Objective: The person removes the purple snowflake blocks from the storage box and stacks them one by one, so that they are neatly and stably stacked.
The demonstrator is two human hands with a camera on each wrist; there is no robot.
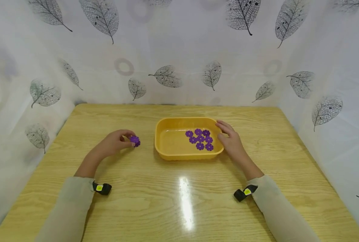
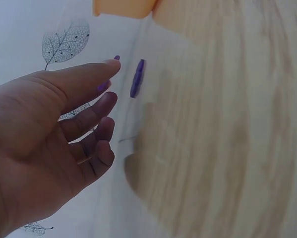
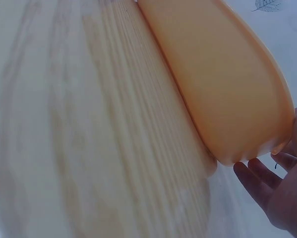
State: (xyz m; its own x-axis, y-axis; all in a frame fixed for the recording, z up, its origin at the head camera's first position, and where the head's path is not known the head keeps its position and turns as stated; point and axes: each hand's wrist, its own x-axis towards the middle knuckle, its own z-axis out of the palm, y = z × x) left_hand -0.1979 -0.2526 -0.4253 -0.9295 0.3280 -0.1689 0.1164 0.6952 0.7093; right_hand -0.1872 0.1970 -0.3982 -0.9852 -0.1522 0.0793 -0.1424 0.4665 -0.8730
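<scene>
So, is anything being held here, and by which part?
Yes: the left hand pinches at least one purple flower-shaped piece near its edge. The right hand holds the yellow tray by the rim at its right end.

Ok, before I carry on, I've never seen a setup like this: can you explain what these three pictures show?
There is no machine: these are a person's two bare hands. The large picture comes from a camera on the person's head, looking forward and down. The other two come from cameras on the wrists, one beside each hand.

On the light wood-grain table sits a yellow, rounded rectangular tray. Several small purple flower-shaped discs lie in it, mostly towards its right end.

The left hand holds purple flower-shaped material above the table; how many pieces is hard to tell. The right hand touches the tray's right end.
</scene>
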